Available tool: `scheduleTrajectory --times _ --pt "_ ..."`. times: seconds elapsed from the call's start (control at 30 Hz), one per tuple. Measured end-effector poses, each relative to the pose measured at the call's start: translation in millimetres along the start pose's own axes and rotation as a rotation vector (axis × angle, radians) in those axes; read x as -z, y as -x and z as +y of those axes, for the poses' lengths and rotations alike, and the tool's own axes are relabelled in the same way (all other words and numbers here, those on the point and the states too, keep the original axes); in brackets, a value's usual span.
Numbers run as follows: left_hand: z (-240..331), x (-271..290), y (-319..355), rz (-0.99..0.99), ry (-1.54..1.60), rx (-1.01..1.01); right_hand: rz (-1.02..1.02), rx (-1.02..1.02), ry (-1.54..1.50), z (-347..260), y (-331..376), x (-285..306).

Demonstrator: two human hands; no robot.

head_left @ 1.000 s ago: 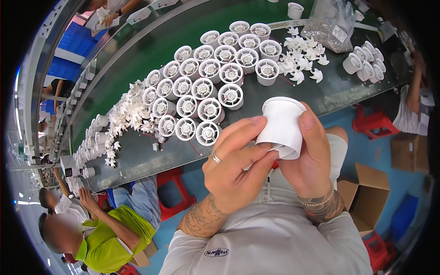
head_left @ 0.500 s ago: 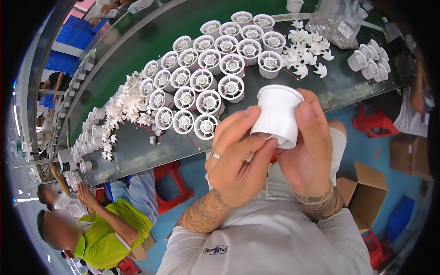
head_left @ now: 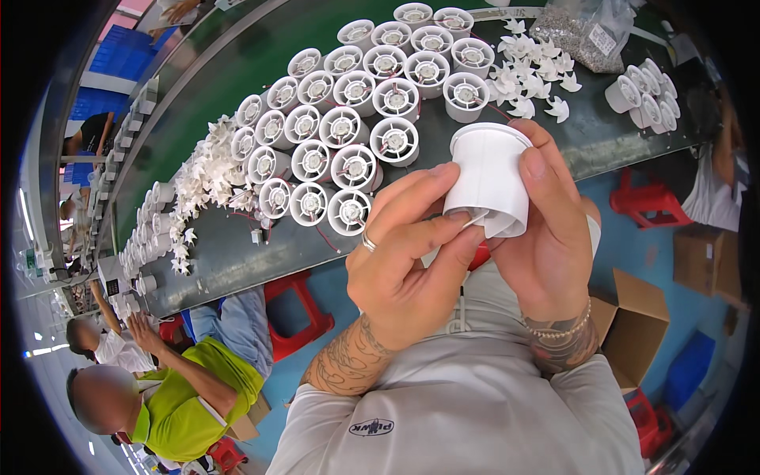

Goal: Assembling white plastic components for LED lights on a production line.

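Note:
In front of my chest a white cylindrical fan housing [head_left: 487, 176] is held with its flanged rim up, its lower opening tilted toward me. My right hand [head_left: 548, 237] is closed around the right side of the housing, thumb on its wall. My left hand [head_left: 408, 257] has its thumb and a finger pinched at the lower opening on a thin white piece [head_left: 477, 217]. Most of that piece is hidden by the fingers and the housing, so its kind cannot be made out. Another left finger rests against the housing's left wall.
Many white fan housings [head_left: 354, 168] with red wires stand grouped on the dark bench [head_left: 229, 265]. White fan impellers [head_left: 210, 174] lie piled to their left, more impellers [head_left: 532, 71] at the right near a clear bag [head_left: 582, 36]. A co-worker in green [head_left: 198, 396] sits at left.
Both hands and the housing have moved slightly up and to the right in view. The thin white piece at the lower opening shows a little more. The grips look the same.

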State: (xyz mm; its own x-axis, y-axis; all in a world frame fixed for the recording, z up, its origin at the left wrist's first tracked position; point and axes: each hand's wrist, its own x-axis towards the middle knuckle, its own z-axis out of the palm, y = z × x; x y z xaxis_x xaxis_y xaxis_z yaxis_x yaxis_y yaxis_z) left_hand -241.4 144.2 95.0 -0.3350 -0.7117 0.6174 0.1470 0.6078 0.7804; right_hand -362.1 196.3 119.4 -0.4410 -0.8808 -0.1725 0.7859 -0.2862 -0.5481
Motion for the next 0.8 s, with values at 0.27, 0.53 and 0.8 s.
scheduleTrajectory --times 0.27,0.53,0.8 --pt "-4 -1 -2 0.010 0.035 -0.013 -0.014 0.049 0.032 1 -3 5" --pt "4 4 -6 -0.056 0.045 0.013 -0.036 0.038 0.062 -3 -2 6" --pt "7 16 -5 -0.197 0.090 0.082 -0.050 0.012 0.055 -3 1 5"
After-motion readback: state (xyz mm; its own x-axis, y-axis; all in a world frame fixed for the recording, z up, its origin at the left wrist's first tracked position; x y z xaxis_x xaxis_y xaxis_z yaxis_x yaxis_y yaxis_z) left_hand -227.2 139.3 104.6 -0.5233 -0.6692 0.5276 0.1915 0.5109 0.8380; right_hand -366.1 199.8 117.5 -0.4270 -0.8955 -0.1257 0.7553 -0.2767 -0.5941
